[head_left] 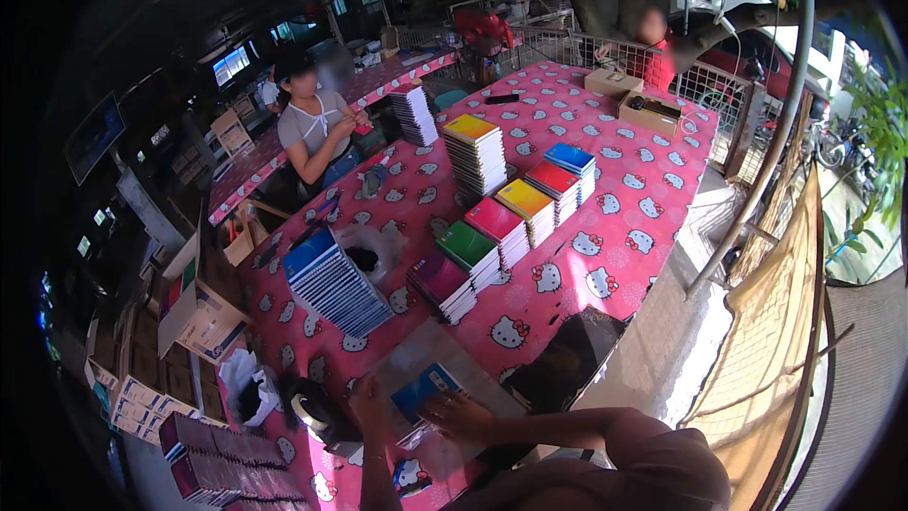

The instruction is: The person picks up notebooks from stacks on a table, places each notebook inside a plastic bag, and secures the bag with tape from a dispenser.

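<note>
My right hand (456, 416) is laid palm down over the lower right part of a blue-covered, rectangular paper notebook (416, 393); its fingers are extended rather than curled, presumably to keep the cover flat and stop it sliding. My left hand (367, 402) is at the notebook's left side with fingers bent; I cannot tell whether they grip the edge or only rest beside it; that position would suit squaring or steadying the book.

The notebook lies in front of me, at an angle, on a flat, greyish, smooth sheet (478, 369); the sheet probably serves as an even work surface over the pink tablecloth printed with white cat faces (603, 281). Ahead and to the left stands a tall stack of blue-covered notebooks (336, 284), near enough for a short reach; to its right, a row of notebook stacks in purple, green, red, yellow and blue (495, 218) runs away from me, each pile topped by one colour, which suggests sorting by cover. A taller yellow-topped notebook stack (476, 156) stands behind that row; a black, glossy flat sheet (567, 360) lies to my right, apart from both hands.
</note>
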`<state>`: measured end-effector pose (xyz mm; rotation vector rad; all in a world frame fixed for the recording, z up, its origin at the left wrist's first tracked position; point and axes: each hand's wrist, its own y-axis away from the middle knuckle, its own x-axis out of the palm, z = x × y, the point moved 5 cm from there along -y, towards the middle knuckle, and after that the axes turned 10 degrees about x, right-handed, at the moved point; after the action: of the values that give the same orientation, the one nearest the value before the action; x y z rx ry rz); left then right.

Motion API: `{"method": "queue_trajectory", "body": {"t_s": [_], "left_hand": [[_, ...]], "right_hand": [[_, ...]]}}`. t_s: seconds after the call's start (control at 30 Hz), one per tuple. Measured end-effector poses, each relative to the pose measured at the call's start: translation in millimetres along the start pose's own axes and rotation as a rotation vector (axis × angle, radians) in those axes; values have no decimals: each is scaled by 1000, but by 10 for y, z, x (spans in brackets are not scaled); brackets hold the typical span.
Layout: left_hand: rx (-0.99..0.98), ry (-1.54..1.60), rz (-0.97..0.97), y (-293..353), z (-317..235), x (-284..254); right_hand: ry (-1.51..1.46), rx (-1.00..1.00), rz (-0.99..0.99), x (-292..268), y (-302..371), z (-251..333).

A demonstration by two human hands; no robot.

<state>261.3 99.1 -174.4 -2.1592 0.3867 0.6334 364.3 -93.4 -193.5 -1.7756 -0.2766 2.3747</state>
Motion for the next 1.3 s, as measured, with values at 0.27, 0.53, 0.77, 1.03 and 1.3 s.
{"method": "queue_trajectory", "body": {"t_s": [0.27,0.53,0.77,1.03,1.3], "left_hand": [[-3,-246,729,-374,429,759],[360,-342,467,-427,356,613],[491,-292,424,-374,317,520],[203,-105,459,-330,-526,185],[3,-85,337,406,-878,205]], "right_hand": [[-55,-14,35,-116,-15,67],[-62,-10,80,-147,-44,135],[-20,-11,13,-199,-28,162],[-61,-47,-63,-198,-39,72],[34,-34,-23,136,-50,105]]}}
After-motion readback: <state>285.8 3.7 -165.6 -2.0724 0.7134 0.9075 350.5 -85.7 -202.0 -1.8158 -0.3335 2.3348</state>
